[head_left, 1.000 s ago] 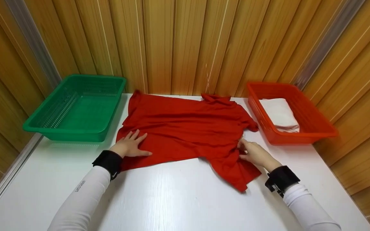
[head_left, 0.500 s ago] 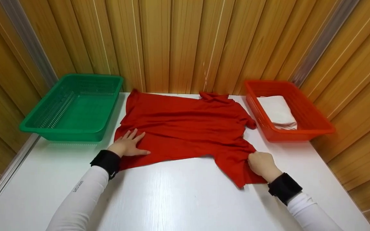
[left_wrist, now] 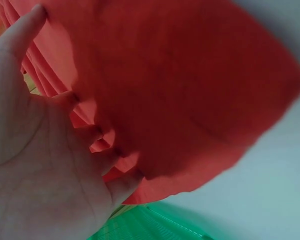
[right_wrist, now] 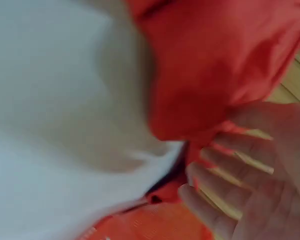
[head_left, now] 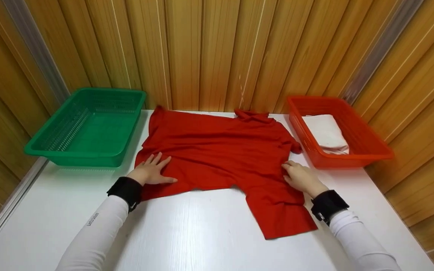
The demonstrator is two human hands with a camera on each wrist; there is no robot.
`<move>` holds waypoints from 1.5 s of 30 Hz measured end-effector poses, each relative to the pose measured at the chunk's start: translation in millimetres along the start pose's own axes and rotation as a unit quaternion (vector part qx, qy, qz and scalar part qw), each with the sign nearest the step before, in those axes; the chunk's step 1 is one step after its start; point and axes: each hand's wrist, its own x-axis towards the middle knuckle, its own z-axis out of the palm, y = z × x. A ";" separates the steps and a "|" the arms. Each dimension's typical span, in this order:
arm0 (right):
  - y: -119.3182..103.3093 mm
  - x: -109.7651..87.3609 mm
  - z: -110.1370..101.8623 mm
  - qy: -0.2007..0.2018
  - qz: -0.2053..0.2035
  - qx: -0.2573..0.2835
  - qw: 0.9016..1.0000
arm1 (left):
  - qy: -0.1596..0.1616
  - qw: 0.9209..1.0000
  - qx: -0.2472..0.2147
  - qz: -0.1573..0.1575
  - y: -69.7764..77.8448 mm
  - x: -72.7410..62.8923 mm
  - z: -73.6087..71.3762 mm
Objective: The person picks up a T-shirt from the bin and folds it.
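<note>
A red short-sleeved shirt (head_left: 217, 146) lies spread and wrinkled on the white table (head_left: 202, 233), its hem to the left. One sleeve (head_left: 286, 222) reaches flat towards the front edge; the far sleeve is bunched near the wall. My left hand (head_left: 151, 171) rests on the hem end with its fingers spread, and the left wrist view shows those fingers straight against the fabric. At the shirt's right edge, near the neck, is my right hand (head_left: 301, 177). In the right wrist view its fingers (right_wrist: 225, 175) are extended and the thumb touches the cloth, with no pinch visible.
A green plastic basket (head_left: 126, 150) stands at the back left. At the back right is an orange-red basket (head_left: 371, 150) holding a folded white cloth (head_left: 326, 133). Wood-panelled walls (head_left: 217, 56) rise behind and on both sides.
My right hand has pulled the near sleeve outward, let it go, and moved back up to the shirt's right edge. The sleeve now lies flatter and further forward. My left hand has stayed put.
</note>
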 end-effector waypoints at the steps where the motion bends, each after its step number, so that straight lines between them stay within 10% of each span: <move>1: 0.2 0.9 4.7 -0.008 -0.013 0.009 1.000 | -0.001 1.000 0.000 0.000 0.5 -0.1 0.5; 13: -12.6 12.8 21.2 -0.072 -0.055 0.082 0.993 | -0.003 1.000 -0.003 0.004 0.3 -1.6 4.7; 23: -15.2 -6.3 19.6 0.077 0.007 0.084 0.993 | -0.009 1.000 -0.010 0.005 -4.1 1.6 2.4; 27: -14.1 -7.2 17.3 0.066 0.002 0.086 0.994 | -0.007 1.000 -0.010 0.004 -11.1 7.8 4.3; 33: -12.7 -10.9 14.1 0.031 -0.010 0.033 0.999 | -0.009 1.000 -0.015 0.004 -10.4 7.7 3.6; 45: -11.1 -22.0 -3.2 -0.011 0.109 -0.090 0.990 | -0.008 1.000 -0.011 0.012 -0.3 -1.7 -2.5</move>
